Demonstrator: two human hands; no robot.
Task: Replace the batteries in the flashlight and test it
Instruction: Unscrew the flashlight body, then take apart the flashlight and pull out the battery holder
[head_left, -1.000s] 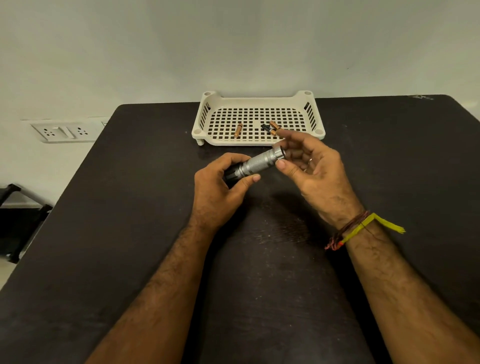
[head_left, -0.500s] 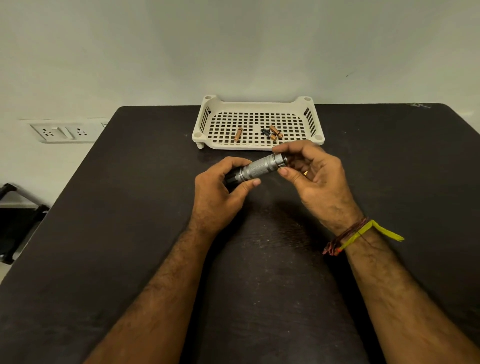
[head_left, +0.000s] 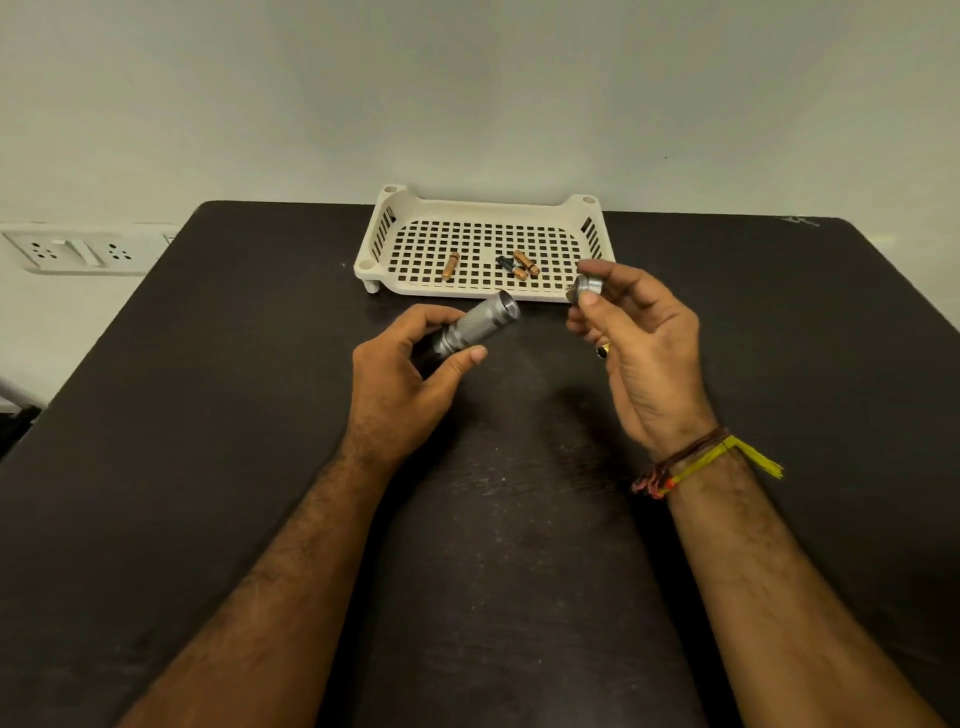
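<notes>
My left hand (head_left: 402, 387) grips a silver flashlight (head_left: 480, 322) by its dark head end, the open tail pointing up and right toward the tray. My right hand (head_left: 641, 353) pinches the small silver tail cap (head_left: 589, 287) between thumb and fingertips, a hand's width to the right of the flashlight body and apart from it. In the cream perforated tray (head_left: 395, 208) lie three batteries: one copper-coloured battery (head_left: 450, 266) on the left and two more batteries (head_left: 519, 266) side by side near the middle.
The dark table (head_left: 208, 415) runs from the wall to the near edge under my forearms. A white wall socket panel (head_left: 78, 252) sits beyond the table's left edge. The tray stands at the far middle against the wall.
The tail cap has come off the flashlight. My right hand has carried it away to the right, and the flashlight's tail end now stands open.
</notes>
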